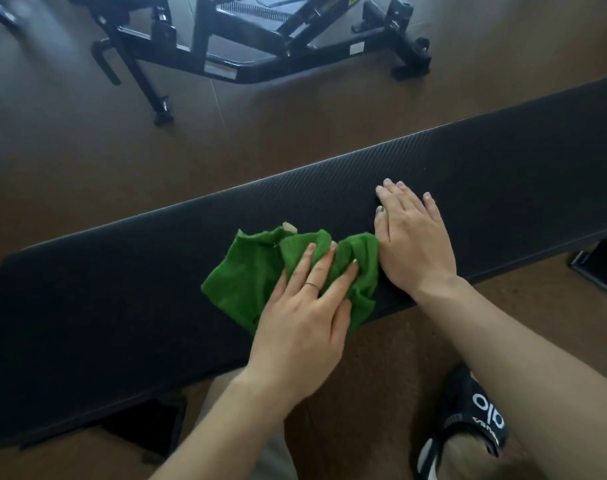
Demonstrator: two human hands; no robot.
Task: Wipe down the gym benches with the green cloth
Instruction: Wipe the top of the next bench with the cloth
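Note:
A long black padded gym bench point(503, 174) runs across the view from lower left to upper right. A crumpled green cloth point(246, 275) lies on the middle of its pad. My left hand point(305, 320) presses flat on the cloth with straight fingers. My right hand point(413, 237) rests flat on the bare pad just right of the cloth, with its thumb side touching the cloth's edge.
A second black bench frame point(246, 60) with several legs stands on the brown floor point(70, 150) beyond the bench. My foot in a black slipper point(468, 424) is on the floor at the lower right. A bench foot point(599, 268) shows at the right edge.

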